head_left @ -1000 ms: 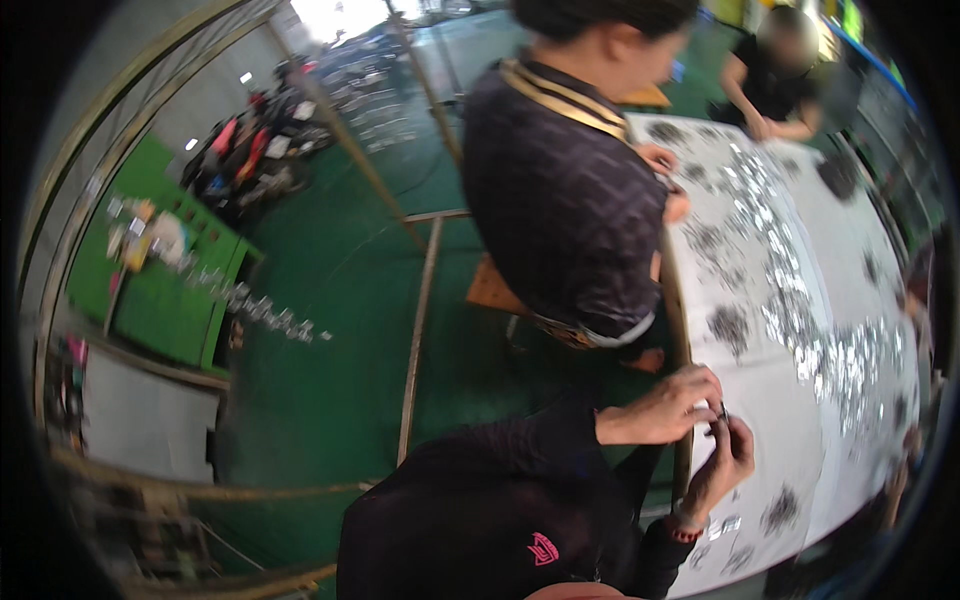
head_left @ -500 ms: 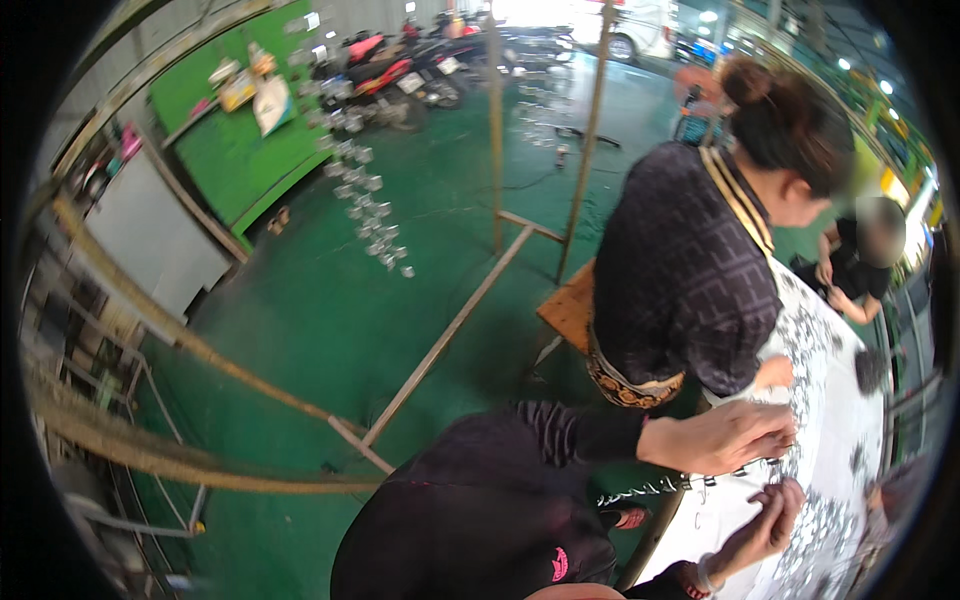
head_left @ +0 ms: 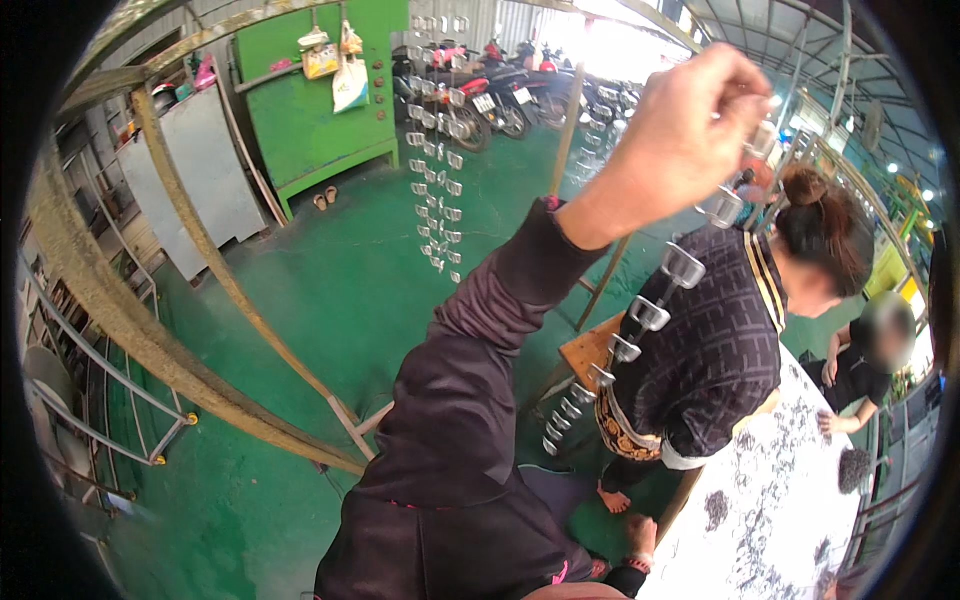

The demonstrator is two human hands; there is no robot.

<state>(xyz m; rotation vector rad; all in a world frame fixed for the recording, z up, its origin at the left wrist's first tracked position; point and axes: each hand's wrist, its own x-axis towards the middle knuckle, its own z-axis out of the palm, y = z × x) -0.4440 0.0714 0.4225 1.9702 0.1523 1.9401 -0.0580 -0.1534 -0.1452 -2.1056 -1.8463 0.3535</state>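
My left hand (head_left: 690,135) is raised high, its fingers pinched on the top of a strand of silver metal clips (head_left: 650,313). The strand hangs down at a slant in front of a co-worker's dark back, its loops linked one below another. Low down, beside the edge of the white table (head_left: 690,560), is my right hand (head_left: 640,537), with a band at the wrist. It is small and foreshortened, so its fingers cannot be made out well. Many small dark and silver pieces (head_left: 765,500) lie scattered on the table.
One co-worker (head_left: 700,340) sits by a wooden stool (head_left: 590,350); another person (head_left: 860,360) is at the table's far side. More clip strands (head_left: 435,190) hang ahead. Wooden frame bars (head_left: 235,300) cross the left. A green cabinet (head_left: 310,130) and motorbikes stand behind.
My left hand has risen from the table to high up, lifting the clip strand with it. My right hand has dropped down to the table's edge. The view has tilted up.
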